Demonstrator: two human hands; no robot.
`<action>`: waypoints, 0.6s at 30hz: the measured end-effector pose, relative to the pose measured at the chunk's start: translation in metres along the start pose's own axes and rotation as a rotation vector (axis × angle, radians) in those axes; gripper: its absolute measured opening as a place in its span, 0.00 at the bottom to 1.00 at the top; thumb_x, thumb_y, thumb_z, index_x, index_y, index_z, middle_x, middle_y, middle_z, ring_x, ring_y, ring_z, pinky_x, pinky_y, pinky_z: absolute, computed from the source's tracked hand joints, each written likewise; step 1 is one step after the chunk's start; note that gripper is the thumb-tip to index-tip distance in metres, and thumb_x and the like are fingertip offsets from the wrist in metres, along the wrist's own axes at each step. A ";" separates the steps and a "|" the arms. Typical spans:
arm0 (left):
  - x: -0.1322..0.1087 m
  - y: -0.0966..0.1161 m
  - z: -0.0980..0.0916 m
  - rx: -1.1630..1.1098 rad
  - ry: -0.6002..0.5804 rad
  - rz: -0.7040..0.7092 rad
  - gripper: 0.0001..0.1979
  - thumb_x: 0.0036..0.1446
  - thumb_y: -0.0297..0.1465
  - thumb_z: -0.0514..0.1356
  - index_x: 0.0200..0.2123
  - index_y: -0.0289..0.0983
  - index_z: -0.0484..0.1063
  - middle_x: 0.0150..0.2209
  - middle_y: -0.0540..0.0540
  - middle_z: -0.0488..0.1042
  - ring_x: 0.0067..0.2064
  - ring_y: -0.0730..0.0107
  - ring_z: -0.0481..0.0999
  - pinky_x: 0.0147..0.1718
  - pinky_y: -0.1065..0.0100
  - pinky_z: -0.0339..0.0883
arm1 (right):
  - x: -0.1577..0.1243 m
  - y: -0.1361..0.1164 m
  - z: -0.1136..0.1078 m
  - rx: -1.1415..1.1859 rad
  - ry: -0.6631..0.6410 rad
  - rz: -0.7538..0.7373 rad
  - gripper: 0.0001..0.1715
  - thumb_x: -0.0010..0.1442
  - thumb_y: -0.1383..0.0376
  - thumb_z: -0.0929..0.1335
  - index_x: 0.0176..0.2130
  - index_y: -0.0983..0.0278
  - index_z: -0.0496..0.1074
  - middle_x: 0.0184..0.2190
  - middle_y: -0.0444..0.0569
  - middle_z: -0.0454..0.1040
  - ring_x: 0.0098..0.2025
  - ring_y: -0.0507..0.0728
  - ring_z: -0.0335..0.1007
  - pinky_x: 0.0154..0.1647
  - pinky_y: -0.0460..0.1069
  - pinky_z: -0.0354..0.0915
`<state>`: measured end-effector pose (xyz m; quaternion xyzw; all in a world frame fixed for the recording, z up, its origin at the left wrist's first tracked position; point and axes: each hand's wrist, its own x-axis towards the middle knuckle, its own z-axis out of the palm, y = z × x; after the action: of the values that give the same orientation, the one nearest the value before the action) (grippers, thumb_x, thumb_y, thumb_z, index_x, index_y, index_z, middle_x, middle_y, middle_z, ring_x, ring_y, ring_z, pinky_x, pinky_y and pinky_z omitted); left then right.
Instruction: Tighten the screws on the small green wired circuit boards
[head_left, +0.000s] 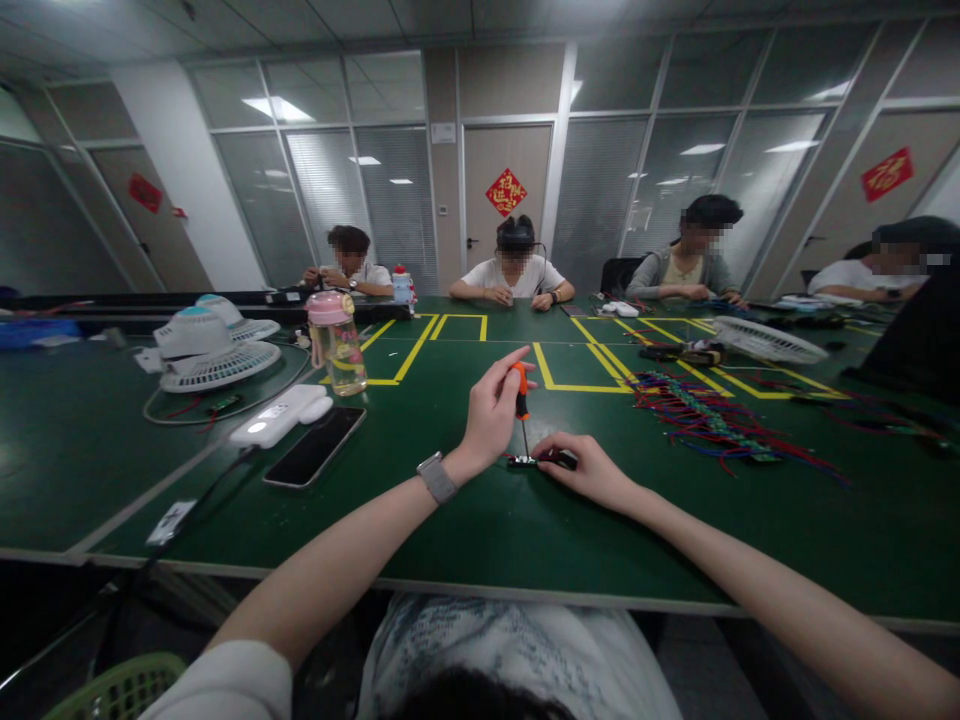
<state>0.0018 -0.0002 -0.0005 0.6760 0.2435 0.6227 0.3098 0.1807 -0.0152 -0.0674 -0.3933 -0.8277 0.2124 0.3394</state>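
My left hand point(491, 410) is closed around the orange handle of a small screwdriver point(521, 395), held upright with its tip down on a small black part point(525, 461) lying on the green table point(465, 520). My right hand point(585, 465) pinches that small black part from the right and holds it against the table. A grey watch sits on my left wrist.
A black phone point(315, 447) and a white power bank point(279, 416) lie to the left, beside a pink-capped bottle point(337, 342) and white fans point(210, 352). A heap of coloured wires point(712, 420) lies to the right. Several people sit along the far side.
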 end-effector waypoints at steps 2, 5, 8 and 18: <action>0.000 -0.002 0.000 -0.015 -0.001 -0.017 0.17 0.65 0.35 0.51 0.54 0.39 0.68 0.42 0.44 0.74 0.36 0.72 0.75 0.35 0.70 0.69 | 0.000 0.000 0.000 0.003 0.000 0.001 0.08 0.57 0.67 0.67 0.37 0.64 0.75 0.33 0.49 0.78 0.35 0.56 0.73 0.41 0.51 0.69; -0.001 -0.002 0.000 0.059 0.008 0.025 0.14 0.64 0.35 0.54 0.51 0.40 0.71 0.39 0.46 0.73 0.35 0.73 0.74 0.36 0.71 0.69 | 0.000 0.000 0.000 0.000 -0.001 0.001 0.08 0.57 0.68 0.67 0.37 0.64 0.75 0.33 0.49 0.78 0.35 0.56 0.73 0.41 0.51 0.69; -0.001 0.001 0.000 0.169 0.038 0.078 0.11 0.62 0.34 0.56 0.45 0.40 0.73 0.39 0.47 0.70 0.38 0.72 0.72 0.38 0.71 0.68 | 0.000 0.000 0.000 -0.013 0.001 0.002 0.08 0.57 0.68 0.67 0.37 0.64 0.75 0.33 0.49 0.78 0.35 0.56 0.73 0.40 0.51 0.69; -0.001 -0.002 -0.001 0.110 0.028 0.063 0.15 0.65 0.34 0.51 0.51 0.42 0.72 0.40 0.46 0.67 0.35 0.74 0.69 0.32 0.73 0.67 | 0.000 0.001 0.001 -0.009 0.003 -0.003 0.08 0.57 0.68 0.67 0.37 0.64 0.76 0.33 0.49 0.78 0.35 0.56 0.73 0.39 0.50 0.69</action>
<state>0.0013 0.0008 -0.0025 0.6908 0.2602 0.6271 0.2488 0.1808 -0.0146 -0.0684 -0.3937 -0.8287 0.2075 0.3393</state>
